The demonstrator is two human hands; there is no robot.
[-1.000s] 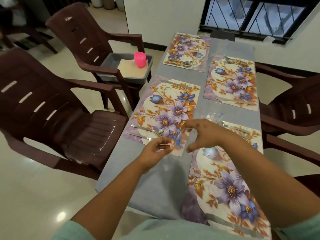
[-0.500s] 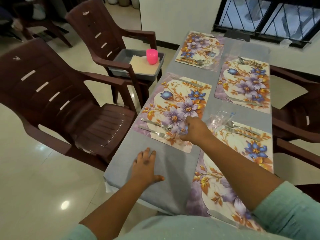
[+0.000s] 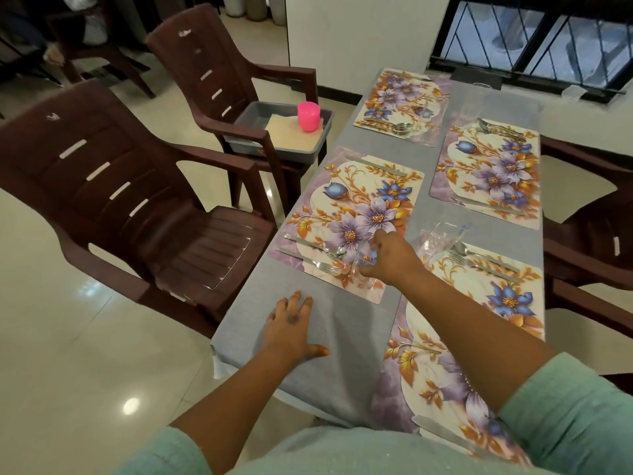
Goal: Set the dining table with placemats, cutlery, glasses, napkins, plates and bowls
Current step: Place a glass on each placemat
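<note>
At frame centre the right hand [image 3: 387, 255] curls around a clear glass [image 3: 363, 257], low over the mat [image 3: 346, 224] beside the fork [image 3: 327, 267]. The left hand [image 3: 291, 323] lies flat on the table [image 3: 352, 337]. The glass could clip the cutlery or tip at the mat's edge.

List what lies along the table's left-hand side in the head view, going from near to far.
Left hand flat on the grey cloth → fork and spoon on the nearer placemat → knife at that mat's far edge → farthest placemat with its cutlery.
</note>
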